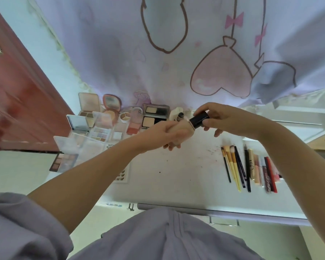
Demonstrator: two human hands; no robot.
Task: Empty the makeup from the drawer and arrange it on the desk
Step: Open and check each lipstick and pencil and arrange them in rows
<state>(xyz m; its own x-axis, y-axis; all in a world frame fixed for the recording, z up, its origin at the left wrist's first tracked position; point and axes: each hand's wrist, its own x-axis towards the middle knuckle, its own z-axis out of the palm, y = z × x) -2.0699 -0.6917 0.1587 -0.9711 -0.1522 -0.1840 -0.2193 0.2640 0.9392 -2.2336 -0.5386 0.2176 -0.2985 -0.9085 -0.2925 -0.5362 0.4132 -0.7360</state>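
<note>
- Above the white desk [176, 171], both my hands meet in mid-air around 1 bottle [186, 128] with a beige body and a black cap [199, 120].
- My left hand [174, 135] wraps its fingers around the beige body, hiding most of it.
- My right hand [214, 117] pinches the black cap between thumb and curled fingers, so neither hand is spread wide.
- Left of the bottle, at the back of the desk, open palettes and compacts [94, 124] lie crowded together; some touch or overlap, and several stand with lids raised.
- Just behind my left hand sits a 2-pan compact [155, 117] with its lid up, and beside it a small white bottle [176, 114].
- On the right, brushes and pencils [235, 166] lie side by side in a row, with lip tubes [266, 171] next to them.
- A drawer front [214, 211] with a metal handle runs under the desk's near edge.
- A pale curtain [176, 53] with pink heart balloons hangs behind the desk.
</note>
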